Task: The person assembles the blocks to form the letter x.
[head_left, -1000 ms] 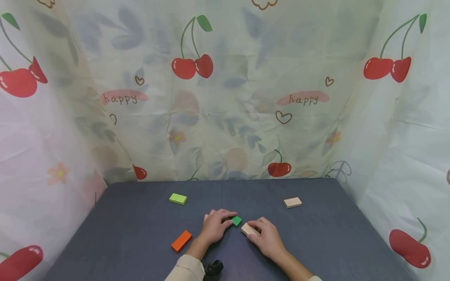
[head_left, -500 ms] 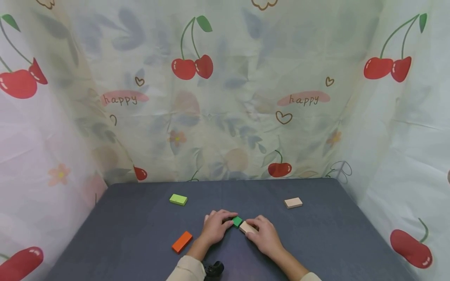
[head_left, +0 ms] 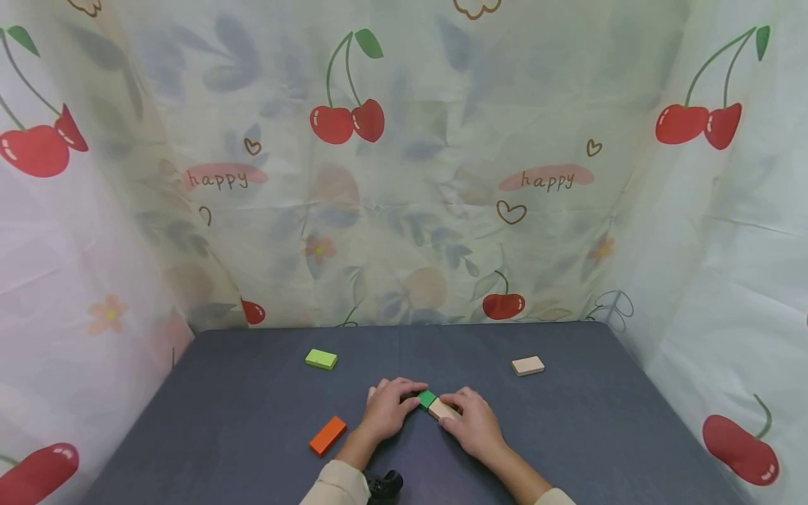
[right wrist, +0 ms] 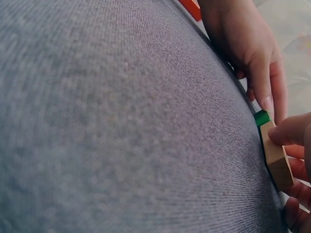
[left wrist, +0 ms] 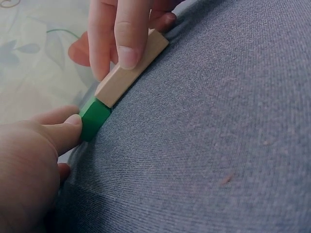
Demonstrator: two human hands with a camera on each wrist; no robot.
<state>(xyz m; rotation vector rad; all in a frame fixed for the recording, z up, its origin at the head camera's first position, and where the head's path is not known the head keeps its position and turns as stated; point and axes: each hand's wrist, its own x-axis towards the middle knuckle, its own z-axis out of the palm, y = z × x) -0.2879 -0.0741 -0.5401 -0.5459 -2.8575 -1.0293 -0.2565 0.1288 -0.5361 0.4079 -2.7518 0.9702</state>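
Note:
Near the middle of the dark cloth-covered table, my left hand (head_left: 385, 412) pinches a small green block (head_left: 427, 399) between thumb and fingers. Opposite it, my right hand (head_left: 476, 426) grips a plain wooden block (head_left: 443, 411) by its long sides. In the left wrist view, one end of the wooden block (left wrist: 114, 87) touches the green block (left wrist: 95, 118), and the two lie in one line on the cloth. From the right wrist, the wooden block (right wrist: 276, 160) shows under my thumb, with the green block (right wrist: 262, 117) beyond it. Fingers partly cover both blocks.
An orange block (head_left: 327, 435) lies left of my left forearm. Farther back are a lime-green block (head_left: 322, 360) on the left and a pale wooden block (head_left: 527, 365) on the right. A black device (head_left: 386, 484) sits by my left wrist. Cherry-print curtains (head_left: 404, 161) surround the table (head_left: 252, 393).
My right hand has slid the wooden block slightly left and away from me, closing the gap to the green block. My left hand has stayed almost still.

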